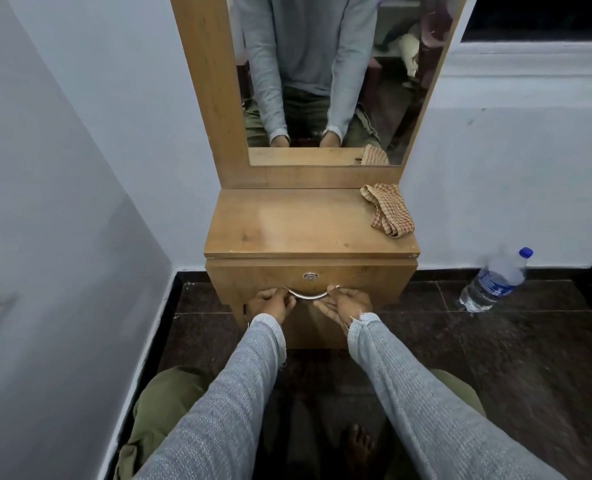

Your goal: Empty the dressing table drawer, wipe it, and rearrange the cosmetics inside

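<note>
Gripping the handle (309, 296) at its two ends, the left hand (270, 304) and right hand (348, 303) curl their fingers around the metal bar. The drawer (310, 275) looks closed (front flush). A cloth (388, 209) lies on the table (287, 223).

Both arms reach forward and down in grey sleeves, side by side. The left hand (268, 304) curls its fingers round the left end of the handle (307, 296); the right hand (348, 304) pinches the right end, palm turned up.
</note>
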Available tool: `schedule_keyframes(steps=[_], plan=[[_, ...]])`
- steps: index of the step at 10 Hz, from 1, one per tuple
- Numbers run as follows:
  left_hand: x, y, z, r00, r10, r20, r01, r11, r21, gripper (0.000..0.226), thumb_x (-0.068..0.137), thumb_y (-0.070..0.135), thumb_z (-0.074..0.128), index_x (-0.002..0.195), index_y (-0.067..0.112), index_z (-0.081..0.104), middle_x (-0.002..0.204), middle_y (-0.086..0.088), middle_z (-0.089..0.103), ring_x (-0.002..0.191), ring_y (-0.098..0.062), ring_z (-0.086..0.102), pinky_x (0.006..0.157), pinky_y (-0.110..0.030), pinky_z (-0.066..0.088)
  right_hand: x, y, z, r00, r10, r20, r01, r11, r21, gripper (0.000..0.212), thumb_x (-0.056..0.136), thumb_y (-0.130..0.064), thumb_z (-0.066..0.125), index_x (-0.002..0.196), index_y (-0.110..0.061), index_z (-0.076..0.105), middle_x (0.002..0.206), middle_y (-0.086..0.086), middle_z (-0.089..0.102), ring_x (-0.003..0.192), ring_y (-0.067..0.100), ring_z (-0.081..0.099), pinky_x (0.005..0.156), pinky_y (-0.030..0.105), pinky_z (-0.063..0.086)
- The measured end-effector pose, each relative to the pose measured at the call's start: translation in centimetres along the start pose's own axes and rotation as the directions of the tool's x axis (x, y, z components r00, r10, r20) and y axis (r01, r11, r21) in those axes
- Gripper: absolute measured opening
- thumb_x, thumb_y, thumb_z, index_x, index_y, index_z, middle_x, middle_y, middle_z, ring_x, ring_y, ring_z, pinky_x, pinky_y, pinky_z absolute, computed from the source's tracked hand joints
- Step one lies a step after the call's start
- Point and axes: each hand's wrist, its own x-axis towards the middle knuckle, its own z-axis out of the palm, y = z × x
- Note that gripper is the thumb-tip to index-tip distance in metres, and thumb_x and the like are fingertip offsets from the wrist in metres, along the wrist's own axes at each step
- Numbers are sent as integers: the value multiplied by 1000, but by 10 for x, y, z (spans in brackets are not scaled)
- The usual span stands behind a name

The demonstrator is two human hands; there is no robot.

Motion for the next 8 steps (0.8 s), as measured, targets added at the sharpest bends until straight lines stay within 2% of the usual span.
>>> schedule_keyframes(steps=[2, 3, 4, 5, 6, 7, 8], plan=[[25, 7, 15, 999, -50, -5, 50, 998, -32, 20, 87, -1, 64, 72, 5, 53, 68, -10, 58, 54, -13, 61, 44, -18, 53, 25, -8, 8, 1000, -19, -14, 19, 1000, -6, 11, 91, 1, 59, 83, 1, 51, 82, 24, 62, 71, 29, 65, 54, 29, 59], [29, 9, 17, 999, -33, -13, 32, 999, -15, 17, 87, -3, 63, 73, 3, 54, 67, -12, 58, 55, -14, 60, 45, -20, 54, 28, -10, 9, 1000, -22, 6, 22, 1000, -2, 10, 92, 0, 58, 84, 1, 53, 79, 23, 63, 64, 25, 67, 50, 25, 58], [31, 6, 20, 1000, 5, 10, -4, 1000, -21, 19, 88, -6, 60, 72, 2, 53, 67, -13, 56, 41, -8, 59, 43, -18, 52, 30, -10, 8, 1000, -25, 4, 25, 1000, 5, 7, 92, 0, 59, 90, 4, 53, 82, 24, 64, 55, 20, 69, 47, 23, 55], [33, 2, 17, 1000, 13, 2, -13, 1000, -6, 22, 88, -2, 61, 70, 7, 52, 57, -6, 57, 47, -12, 58, 46, -20, 54, 27, -10, 9, 1000, -24, 7, 24, 999, 28, 7, 91, 0, 59, 89, 4, 54, 82, 24, 63, 67, 26, 67, 48, 25, 56], [41, -10, 8, 999, 47, 22, -50, 989, 141, 18, 90, 17, 64, 76, 12, 54, 53, 1, 57, 54, -14, 55, 51, -26, 53, 23, -9, 8, 999, -36, 14, 36, 999, 1, 11, 93, -3, 59, 83, -2, 54, 78, 20, 63, 66, 23, 66, 48, 23, 56], [48, -24, -2, 989, 145, 9, -137, 915, 380, 18, 87, 29, 66, 75, 19, 58, 67, -1, 64, 70, -26, 63, 79, -38, 54, 15, -5, -2, 1000, -21, 14, 23, 987, -161, 9, 94, -11, 59, 86, -8, 56, 77, 13, 65, 62, 18, 65, 48, 22, 54], [5, -6, -2, 943, 321, 86, -314, 777, 546, 17, 88, 23, 65, 72, 18, 60, 76, -3, 65, 78, -25, 63, 76, -27, 46, 4, -4, -17, 993, -119, 19, 118, 930, -347, 12, 95, -20, 59, 85, -13, 60, 74, 6, 65, 61, 16, 61, 55, 24, 52]])
